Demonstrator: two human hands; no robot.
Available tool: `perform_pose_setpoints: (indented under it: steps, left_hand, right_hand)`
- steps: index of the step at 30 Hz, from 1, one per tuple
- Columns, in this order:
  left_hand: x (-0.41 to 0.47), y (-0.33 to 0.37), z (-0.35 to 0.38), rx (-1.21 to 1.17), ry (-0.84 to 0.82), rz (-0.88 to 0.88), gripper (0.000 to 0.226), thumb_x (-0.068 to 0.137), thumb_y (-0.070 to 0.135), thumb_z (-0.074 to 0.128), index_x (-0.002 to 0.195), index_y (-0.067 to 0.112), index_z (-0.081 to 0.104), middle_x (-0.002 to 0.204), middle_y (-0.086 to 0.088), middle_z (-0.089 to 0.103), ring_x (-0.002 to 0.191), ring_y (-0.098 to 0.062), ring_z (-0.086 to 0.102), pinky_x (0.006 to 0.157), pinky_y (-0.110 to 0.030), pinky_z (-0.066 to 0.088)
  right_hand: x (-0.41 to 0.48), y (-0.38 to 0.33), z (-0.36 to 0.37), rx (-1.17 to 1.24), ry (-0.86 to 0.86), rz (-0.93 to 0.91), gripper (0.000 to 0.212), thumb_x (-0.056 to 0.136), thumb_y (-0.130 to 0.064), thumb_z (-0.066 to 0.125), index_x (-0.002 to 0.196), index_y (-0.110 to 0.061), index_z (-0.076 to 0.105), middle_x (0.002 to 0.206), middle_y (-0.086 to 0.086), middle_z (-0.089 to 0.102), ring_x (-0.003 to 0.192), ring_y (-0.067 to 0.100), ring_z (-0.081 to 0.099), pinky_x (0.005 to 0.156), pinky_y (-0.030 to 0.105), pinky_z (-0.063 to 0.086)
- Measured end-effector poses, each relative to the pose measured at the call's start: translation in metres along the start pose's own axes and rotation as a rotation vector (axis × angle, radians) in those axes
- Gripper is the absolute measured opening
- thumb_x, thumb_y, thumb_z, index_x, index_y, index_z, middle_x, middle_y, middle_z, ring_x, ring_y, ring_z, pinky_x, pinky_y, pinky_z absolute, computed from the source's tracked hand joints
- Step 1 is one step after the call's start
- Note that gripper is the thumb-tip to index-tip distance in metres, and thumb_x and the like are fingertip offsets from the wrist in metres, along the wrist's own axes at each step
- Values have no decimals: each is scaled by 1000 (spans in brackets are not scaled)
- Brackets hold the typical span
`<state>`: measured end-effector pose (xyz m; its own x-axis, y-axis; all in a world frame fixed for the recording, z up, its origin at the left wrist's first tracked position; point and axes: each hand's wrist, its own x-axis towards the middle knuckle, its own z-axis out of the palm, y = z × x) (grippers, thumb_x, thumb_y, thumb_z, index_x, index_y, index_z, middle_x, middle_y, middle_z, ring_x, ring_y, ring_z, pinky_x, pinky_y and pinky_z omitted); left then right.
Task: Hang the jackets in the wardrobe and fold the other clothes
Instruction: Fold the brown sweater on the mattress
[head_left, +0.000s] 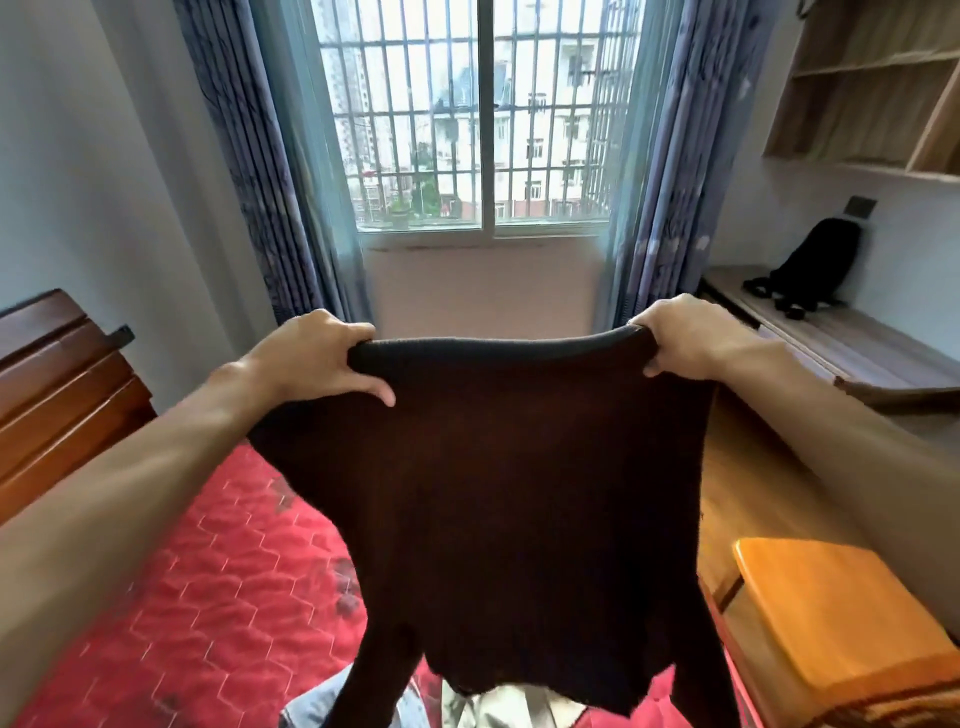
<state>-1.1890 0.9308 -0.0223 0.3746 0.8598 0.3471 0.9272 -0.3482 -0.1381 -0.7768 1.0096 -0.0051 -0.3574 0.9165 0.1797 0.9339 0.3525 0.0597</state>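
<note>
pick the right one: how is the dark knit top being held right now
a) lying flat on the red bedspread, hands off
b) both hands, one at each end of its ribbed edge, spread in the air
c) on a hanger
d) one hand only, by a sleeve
b: the left hand and the right hand each grip an end of the ribbed edge of the dark knit top, which hangs spread out in the air above the red bedspread.

Dark brown knit sweater (519, 493) hangs stretched flat in the air, ribbed edge uppermost; jeans (332, 701) and a pale garment (501, 707) lie beneath

Orange stool (841, 618) beside bed (208, 597).
</note>
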Motion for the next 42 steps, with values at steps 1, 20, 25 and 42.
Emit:
perform_pose_setpoints:
  steps: [1,20,25,42]
  left_hand:
    - [8,0,-5,40,-47,-18,68,55,92,59,69,29,40,57,3,53,66,-26,62,57,-33,40]
    - [-62,75,-2,277,227,-36,36,58,-6,66,88,14,68,75,-3,64,55,-31,65,42,-35,47]
    - [-184,138,118,41,-34,22,47,47,9,90,88,20,70,69,9,64,49,-14,65,40,-26,49]
    - [-565,407,434,-474,-1053,-305,45,46,26,61,82,27,34,38,4,48,27,-8,50,27,-17,27]
  right_hand:
    - [6,4,2,-16,74,-10,36,72,-23,83,104,-31,70,102,0,68,103,28,64,81,38,50]
    - [-78,24,34,100,585,-256,29,68,1,65,92,-15,61,93,6,55,79,33,61,56,37,49]
    - [-187,-15,177,200,358,-344,19,63,-12,63,82,-16,61,85,3,57,71,28,61,52,36,50]
    - [-587,-105,549,126,-843,51,55,13,-5,91,53,-19,56,64,3,52,46,22,53,32,34,43]
